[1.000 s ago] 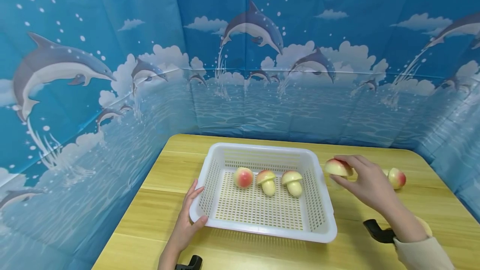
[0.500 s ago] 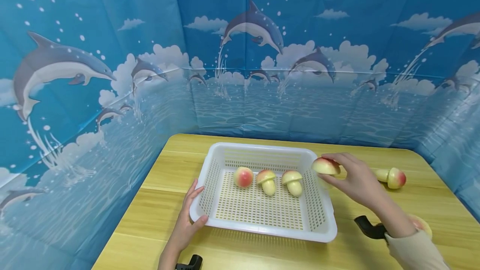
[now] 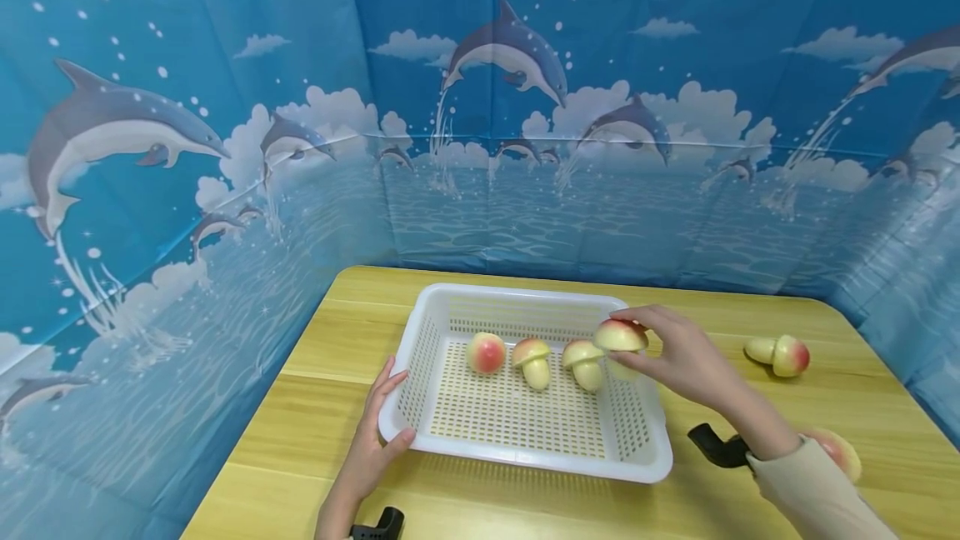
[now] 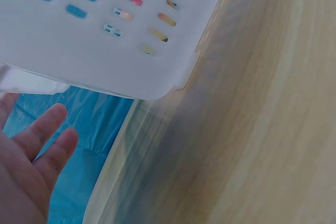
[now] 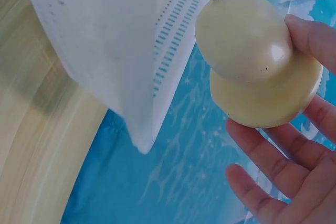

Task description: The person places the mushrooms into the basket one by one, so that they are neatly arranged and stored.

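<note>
My right hand [image 3: 678, 361] pinches a toy mushroom [image 3: 621, 335] with a red-and-cream cap, over the right rim of a white plastic basket [image 3: 517, 459]. From the right wrist, the mushroom's pale stem [image 5: 244, 35] points toward the camera, the thumb on one side of the cap and fingertips on the other. Inside the basket lie a toy mushroom with its red cap top up [image 3: 486, 353] and two more on their sides, a left one [image 3: 534, 365] and a right one [image 3: 583, 363]. My left hand [image 3: 367, 448] rests at the basket's front left corner, its fingers [image 4: 39, 135] spread and fairly straight.
Right of the basket, another mushroom [image 3: 787, 355] lies on the wooden table [image 3: 300, 423]. One more mushroom [image 3: 840, 454] is partly hidden by my right sleeve. A blue dolphin-print curtain [image 3: 450, 215] surrounds the table. Black wrist mounts [image 3: 720, 444] sit on both arms.
My right hand has carried the mushroom leftward from over the table to above the basket's right rim. The mushroom on the right has come into fuller view. My left hand has stayed still.
</note>
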Tool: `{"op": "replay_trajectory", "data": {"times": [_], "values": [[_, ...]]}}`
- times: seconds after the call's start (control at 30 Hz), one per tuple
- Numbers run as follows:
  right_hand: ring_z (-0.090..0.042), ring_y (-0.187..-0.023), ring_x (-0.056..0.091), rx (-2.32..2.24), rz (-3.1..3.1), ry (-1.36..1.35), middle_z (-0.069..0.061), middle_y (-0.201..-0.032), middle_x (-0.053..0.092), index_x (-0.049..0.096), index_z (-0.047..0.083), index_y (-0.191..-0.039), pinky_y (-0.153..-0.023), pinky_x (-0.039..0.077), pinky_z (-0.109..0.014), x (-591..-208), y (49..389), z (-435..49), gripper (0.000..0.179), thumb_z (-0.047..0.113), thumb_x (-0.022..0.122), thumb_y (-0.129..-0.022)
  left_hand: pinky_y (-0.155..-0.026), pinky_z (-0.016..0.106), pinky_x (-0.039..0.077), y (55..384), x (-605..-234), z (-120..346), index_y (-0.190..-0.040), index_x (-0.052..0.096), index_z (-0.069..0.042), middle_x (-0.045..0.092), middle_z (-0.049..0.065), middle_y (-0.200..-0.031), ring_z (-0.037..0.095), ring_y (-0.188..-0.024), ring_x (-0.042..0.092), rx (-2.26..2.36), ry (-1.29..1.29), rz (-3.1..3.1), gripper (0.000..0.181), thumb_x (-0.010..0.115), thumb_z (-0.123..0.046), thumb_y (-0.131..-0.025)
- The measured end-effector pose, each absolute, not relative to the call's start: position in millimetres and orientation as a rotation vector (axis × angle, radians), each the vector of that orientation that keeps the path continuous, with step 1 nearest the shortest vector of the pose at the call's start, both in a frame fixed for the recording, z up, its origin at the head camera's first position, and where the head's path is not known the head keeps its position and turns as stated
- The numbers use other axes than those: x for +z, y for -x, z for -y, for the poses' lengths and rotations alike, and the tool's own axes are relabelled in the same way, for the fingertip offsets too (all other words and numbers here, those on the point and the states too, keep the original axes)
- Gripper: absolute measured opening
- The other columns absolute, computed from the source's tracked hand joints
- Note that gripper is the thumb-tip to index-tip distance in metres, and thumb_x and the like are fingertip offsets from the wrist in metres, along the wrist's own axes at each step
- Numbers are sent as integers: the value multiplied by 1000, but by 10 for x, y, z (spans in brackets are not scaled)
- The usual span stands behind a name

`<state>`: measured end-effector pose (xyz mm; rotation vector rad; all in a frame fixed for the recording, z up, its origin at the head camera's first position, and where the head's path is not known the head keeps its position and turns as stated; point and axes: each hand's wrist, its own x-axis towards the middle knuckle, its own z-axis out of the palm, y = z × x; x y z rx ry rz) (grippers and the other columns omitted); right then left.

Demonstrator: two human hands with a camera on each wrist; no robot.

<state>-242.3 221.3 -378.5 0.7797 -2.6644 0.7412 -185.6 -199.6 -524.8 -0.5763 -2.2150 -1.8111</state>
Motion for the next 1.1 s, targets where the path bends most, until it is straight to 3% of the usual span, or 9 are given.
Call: {"op": "replay_trajectory", "data": {"times": [0.27, 0.8, 1.1], "values": [[-9, -87, 55, 744, 2662, -868, 9, -105, 60, 62, 18, -119, -69, 49, -34, -3746, 2448, -2058, 45, 30, 77, -79, -98, 57, 28, 1851, -5207, 1988, -146, 33, -16, 3, 4, -158, 36, -139, 11, -1810, 581, 2218, 69, 61, -9, -83], [-12, -92, 59, 738, 2609, -1153, 1, -107, 63, 64, 10, -116, -72, 51, -32, -3822, 2616, -1486, 44, 23, 79, -77, -98, 60, 26, 1834, -5187, 1971, -145, 34, -17, 3, 5, -158, 38, -139, 10, -1839, 567, 2208, 68, 61, -9, -83], [-11, -89, 57, 675, 2664, -1215, 3, -107, 62, 64, 15, -114, -71, 50, -30, -3859, 2632, -1200, 41, 29, 78, -78, -98, 63, 25, 1829, -5186, 1985, -145, 34, -16, 2, 9, -158, 39, -139, 9, -1826, 577, 2202, 69, 61, -9, -83]]}}
